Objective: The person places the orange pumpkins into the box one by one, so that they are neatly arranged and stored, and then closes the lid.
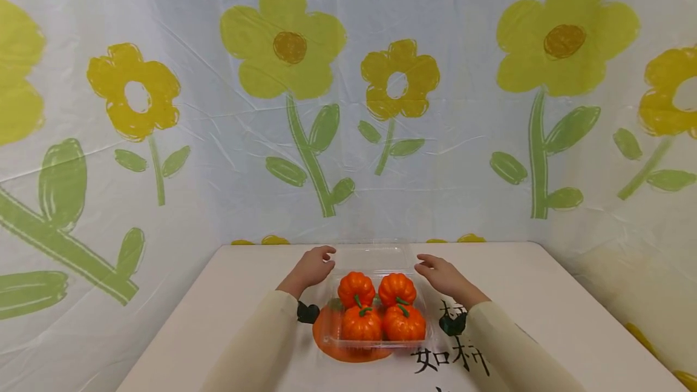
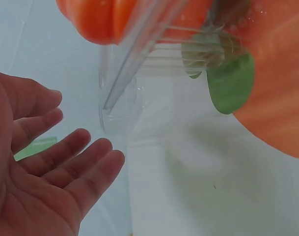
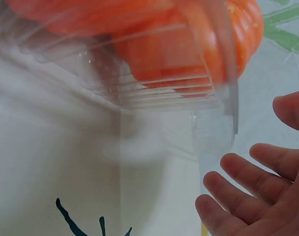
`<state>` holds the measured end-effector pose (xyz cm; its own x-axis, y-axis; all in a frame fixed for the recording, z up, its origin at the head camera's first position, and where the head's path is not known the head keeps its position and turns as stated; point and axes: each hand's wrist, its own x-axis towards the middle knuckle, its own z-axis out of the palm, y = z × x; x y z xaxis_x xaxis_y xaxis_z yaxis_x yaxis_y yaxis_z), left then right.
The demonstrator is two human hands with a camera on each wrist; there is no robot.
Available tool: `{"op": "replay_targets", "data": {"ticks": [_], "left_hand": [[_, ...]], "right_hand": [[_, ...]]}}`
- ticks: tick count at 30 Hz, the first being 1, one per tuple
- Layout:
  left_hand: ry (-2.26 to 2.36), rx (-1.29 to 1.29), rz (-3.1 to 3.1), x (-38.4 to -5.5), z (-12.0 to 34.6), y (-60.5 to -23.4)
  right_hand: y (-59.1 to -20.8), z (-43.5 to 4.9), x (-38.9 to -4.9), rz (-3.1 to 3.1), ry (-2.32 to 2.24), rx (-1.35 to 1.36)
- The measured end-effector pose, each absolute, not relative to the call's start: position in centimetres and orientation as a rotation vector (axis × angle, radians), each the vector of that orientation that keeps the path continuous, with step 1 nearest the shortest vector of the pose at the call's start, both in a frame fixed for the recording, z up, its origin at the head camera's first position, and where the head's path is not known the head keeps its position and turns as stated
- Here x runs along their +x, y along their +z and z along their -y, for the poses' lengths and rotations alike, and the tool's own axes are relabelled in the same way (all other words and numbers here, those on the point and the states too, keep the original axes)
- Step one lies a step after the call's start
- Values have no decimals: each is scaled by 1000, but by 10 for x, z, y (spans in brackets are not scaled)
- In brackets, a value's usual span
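Observation:
A clear plastic clamshell box stands on the table with its lid folded back, away from me. Several small orange pumpkins with green stems sit in its base in two rows. My left hand hovers just left of the box near the lid, fingers loosely spread; in the left wrist view this hand is apart from the clear plastic. To the right of the lid is my right hand, mirrored. The right wrist view shows that hand with fingers extended, holding nothing, beside the box edge.
The pale table bears an orange printed disc partly under the box and black brush-written characters at the front right. A flower-printed cloth hangs behind the table and along both sides.

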<state>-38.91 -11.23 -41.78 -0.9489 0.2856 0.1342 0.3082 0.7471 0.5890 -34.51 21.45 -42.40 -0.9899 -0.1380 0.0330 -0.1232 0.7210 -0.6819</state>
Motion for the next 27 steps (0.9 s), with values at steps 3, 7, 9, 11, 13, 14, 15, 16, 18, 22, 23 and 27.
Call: {"op": "replay_targets", "data": {"ticks": [3,7,9,11,13,14,15,16,18,22,23,27], "left_hand": [[-1018,-449,2913,-390,113,-419],[-1047,-367,2952,-392,114,-422],[-1062,-346,2968,-393,115,-423],[-1077,-342,2980,-395,116,-426],[-1108,-345,2987,-396,116,-428],[-1124,-342,2987,-397,116,-429],[-1152,-335,2987,-397,116,-431],[-1182,-328,2989,-397,116,-431],[-1234,-311,2987,-397,115,-432],[-1303,-265,2986,-396,114,-433],[-1306,-256,2985,-396,113,-433],[-1339,-242,2982,-395,113,-431]], "right_hand": [[-425,-215,-349,-2890,-1137,-210],[-428,-215,-353,-2867,-1146,-192],[-429,-216,-354,-2856,-1150,-186],[-430,-216,-356,-2846,-1152,-179],[-431,-216,-356,-2834,-1157,-169],[-431,-216,-356,-2829,-1158,-164],[-432,-215,-357,-2824,-1161,-157],[-432,-215,-357,-2820,-1161,-153],[-434,-215,-358,-2816,-1157,-142],[-435,-213,-359,-2812,-1150,-135],[-435,-213,-359,-2811,-1149,-134],[-436,-212,-359,-2803,-1151,-130]]}}
